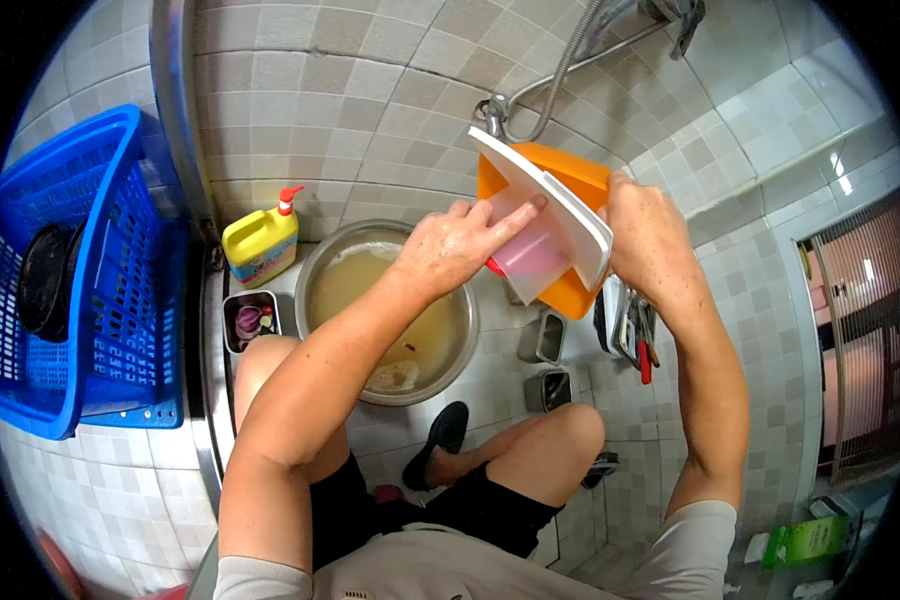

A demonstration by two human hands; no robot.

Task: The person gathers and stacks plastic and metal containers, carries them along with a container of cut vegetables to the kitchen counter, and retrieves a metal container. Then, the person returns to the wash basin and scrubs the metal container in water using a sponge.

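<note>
Above the floor, just right of a metal basin (388,392), I hold a tilted group of plastic pieces between my hands. My left hand (440,250) grips a translucent pinkish container (530,262), its index finger stretched along it. A white lid-like plate (582,232) leans against this container. My right hand (652,240) is closed on the edge of an orange plastic container (570,168) behind the white plate. Its fingertips are hidden behind the pieces. Cloudy brownish water (355,300) with foam fills much of the basin.
A yellow pump bottle (260,243) and a small tin with purple onion pieces (253,318) stand left of the basin. A blue crate (120,330) is farther left. Small metal tins (545,338) and red-handled utensils (644,360) lie right. A shower hose (560,80) hangs above.
</note>
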